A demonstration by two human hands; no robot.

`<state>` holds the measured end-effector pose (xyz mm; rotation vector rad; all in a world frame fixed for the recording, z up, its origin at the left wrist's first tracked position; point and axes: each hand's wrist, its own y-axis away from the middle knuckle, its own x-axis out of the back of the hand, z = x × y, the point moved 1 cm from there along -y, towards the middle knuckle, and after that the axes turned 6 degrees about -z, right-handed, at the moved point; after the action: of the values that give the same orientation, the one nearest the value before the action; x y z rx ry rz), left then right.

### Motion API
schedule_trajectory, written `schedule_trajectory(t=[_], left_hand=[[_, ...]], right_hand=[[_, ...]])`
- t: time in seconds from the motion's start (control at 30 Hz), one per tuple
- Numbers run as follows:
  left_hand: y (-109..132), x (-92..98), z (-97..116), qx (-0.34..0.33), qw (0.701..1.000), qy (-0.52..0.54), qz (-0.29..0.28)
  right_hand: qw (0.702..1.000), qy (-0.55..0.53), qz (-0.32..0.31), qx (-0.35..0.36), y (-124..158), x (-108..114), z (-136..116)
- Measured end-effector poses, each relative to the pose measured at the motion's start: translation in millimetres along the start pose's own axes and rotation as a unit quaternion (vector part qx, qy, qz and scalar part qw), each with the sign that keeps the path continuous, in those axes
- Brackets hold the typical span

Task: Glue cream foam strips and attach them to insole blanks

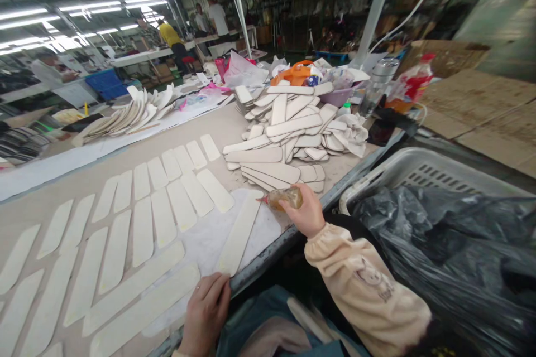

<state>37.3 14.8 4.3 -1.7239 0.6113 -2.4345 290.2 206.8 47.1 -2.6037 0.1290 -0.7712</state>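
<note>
My right hand [307, 213] is closed around a small amber glue bottle [286, 198], its red nozzle pointing left at the far end of a long cream strip [240, 232]. That strip lies on a white sheet [268, 226] at the table's near edge. My left hand [206, 309] rests with fingers flat on the table edge, touching the strip's near end. Rows of similar cream strips [142, 217] lie side by side across the tabletop to the left.
A heap of cream strips [288, 134] sits beyond my right hand. A grey basket [414, 170] lined with a black bag stands on the right. Curved white pieces [129, 114], bottles and bags crowd the far table. People work in the background.
</note>
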Motion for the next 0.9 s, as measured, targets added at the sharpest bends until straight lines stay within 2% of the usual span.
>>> schedule_trajectory(t=[0.1,0.23,0.43,0.57,0.7,0.8,0.9], left_hand=[[-0.3,1.3,-1.5,0.019,1.0,0.023,0.004],[-5.0,7.3,-1.1,0.077,0.994,0.074,0.01],[-14.1,15.2,-1.0,0.167,0.973,0.16,-0.015],[-17.9,17.7,-0.7,0.227,0.955,0.188,-0.037],[-21.8,22.5,5.0,0.295,0.924,0.239,-0.039],[-26.6,27.4,11.7,0.336,0.899,0.279,-0.019],[-32.8,30.9,15.6,0.366,0.871,0.326,0.016]], right_hand=[[0.999,-0.036,-0.026,-0.012,3.9,1.9,-5.4],[0.991,-0.12,-0.019,-0.06,5.3,5.3,-6.5],[0.946,-0.301,-0.028,-0.117,10.3,6.2,1.2],[0.878,-0.433,-0.081,-0.186,17.9,8.1,-4.3],[0.81,-0.522,-0.128,-0.234,20.9,10.1,-11.6],[0.767,-0.582,-0.124,-0.24,21.4,7.8,-11.0],[0.7,-0.647,-0.138,-0.269,22.7,3.6,-9.4]])
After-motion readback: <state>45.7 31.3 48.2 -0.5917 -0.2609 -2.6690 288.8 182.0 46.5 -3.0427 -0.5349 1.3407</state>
